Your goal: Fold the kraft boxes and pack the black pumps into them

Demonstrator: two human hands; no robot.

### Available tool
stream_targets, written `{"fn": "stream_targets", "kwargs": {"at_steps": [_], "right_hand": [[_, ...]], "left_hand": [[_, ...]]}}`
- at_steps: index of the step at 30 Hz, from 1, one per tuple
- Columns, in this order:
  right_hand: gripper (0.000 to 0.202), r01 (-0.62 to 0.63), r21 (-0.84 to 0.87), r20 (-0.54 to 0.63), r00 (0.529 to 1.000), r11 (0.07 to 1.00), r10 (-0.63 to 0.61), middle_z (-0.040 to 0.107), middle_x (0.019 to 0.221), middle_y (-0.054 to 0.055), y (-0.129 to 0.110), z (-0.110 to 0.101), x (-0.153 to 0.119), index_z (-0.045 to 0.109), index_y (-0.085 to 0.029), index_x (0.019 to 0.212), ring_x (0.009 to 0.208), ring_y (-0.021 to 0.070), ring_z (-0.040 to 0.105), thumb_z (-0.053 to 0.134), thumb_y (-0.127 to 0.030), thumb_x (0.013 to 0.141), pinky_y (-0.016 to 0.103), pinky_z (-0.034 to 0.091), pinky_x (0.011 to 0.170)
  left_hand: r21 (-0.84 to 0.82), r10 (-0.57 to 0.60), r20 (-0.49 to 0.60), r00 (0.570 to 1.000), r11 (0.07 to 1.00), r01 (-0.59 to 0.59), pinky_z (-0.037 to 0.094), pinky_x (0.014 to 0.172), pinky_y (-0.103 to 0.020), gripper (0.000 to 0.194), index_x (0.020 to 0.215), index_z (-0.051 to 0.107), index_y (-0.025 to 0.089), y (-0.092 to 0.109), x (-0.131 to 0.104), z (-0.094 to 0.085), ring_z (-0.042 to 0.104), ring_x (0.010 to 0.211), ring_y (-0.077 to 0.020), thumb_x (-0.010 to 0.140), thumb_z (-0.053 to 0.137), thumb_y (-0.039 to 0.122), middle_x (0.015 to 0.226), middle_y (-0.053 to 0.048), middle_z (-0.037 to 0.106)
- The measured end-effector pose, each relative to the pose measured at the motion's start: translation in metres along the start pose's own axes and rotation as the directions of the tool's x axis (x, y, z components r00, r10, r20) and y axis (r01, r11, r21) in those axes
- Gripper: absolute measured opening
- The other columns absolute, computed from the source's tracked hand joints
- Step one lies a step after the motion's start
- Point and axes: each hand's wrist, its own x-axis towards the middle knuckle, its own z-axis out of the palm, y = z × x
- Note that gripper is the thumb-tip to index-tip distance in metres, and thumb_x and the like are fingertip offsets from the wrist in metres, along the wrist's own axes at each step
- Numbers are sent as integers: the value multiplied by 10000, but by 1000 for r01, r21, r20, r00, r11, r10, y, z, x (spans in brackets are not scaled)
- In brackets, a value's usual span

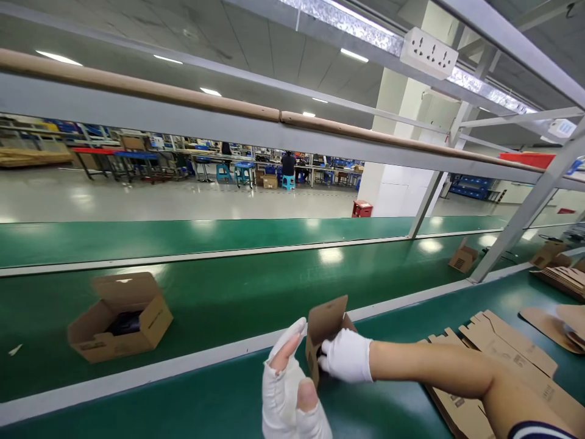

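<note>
A small open cardboard box (326, 321) stands on the near green bench, its lid flap raised. My left hand (290, 390), in a white glove with bare thumb tip and fingertip, is beside the box's left side; its fingers are stretched out. From the right, my right hand (346, 355), also gloved in white, reaches into the box opening with bent fingers. The box wall and the hand hide what those fingers hold, if anything. On the belt at left sits another open cardboard box (156, 322) with a dark item (125, 323) inside.
Flattened cardboard boxes (512, 360) lie stacked at right. A white rail (183, 369) separates the bench from the green conveyor belt (237, 292). Another small box (463, 258) stands farther right on the belt, near a metal post (516, 225). A power strip (428, 53) hangs overhead.
</note>
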Motion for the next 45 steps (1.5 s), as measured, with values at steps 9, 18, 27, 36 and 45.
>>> {"fn": "stream_targets", "kwargs": {"at_steps": [9, 18, 27, 36, 45], "right_hand": [[240, -470, -89, -25, 882, 878, 470, 490, 1252, 177, 112, -19, 33, 584, -109, 1115, 862, 241, 625, 515, -106, 885, 399, 508, 737], [262, -851, 81, 186, 524, 519, 831, 607, 999, 64, 138, -2, -89, 598, -133, 1038, 891, 201, 594, 530, -371, 950, 410, 489, 823], [465, -979, 194, 357, 131, 63, 925, 601, 1094, 224, 44, 14, -272, 664, -135, 1119, 966, 276, 590, 405, -478, 939, 348, 449, 763], [372, -869, 493, 248, 186, 41, 951, 606, 1036, 180, 52, -13, -271, 653, -168, 1041, 872, 251, 581, 504, -461, 866, 337, 444, 721], [227, -608, 721, 48, 521, 331, 852, 505, 681, -26, 99, -51, -203, 530, -171, 777, 613, 135, 488, 564, -396, 793, 230, 360, 548]], "left_hand": [[58, -12, 125, 992, 998, 5, 533, 889, -295, 279, 986, 663, 200, -12, 2, -10, 650, 988, -212, 807, 637, 412, 1059, -71, 687], [25, -74, 5, 997, 997, 74, 513, 950, -346, 277, 977, 642, 219, -6, 14, -5, 645, 984, -202, 778, 666, 410, 1043, -29, 674], [114, -169, 190, 967, 982, 149, 466, 1008, -376, 255, 1027, 635, 233, -8, -12, 4, 621, 1015, -197, 838, 604, 401, 1079, -15, 657], [383, -379, 309, 872, 889, 250, 351, 1072, -489, 380, 1072, 618, 228, 6, -24, 16, 555, 1136, -269, 837, 549, 518, 1171, -63, 630], [762, -668, 500, 551, 642, 86, 294, 1069, -548, 633, 1353, 400, 219, -53, -31, 30, 407, 1294, -349, 846, 470, 593, 1390, -151, 463]]}}
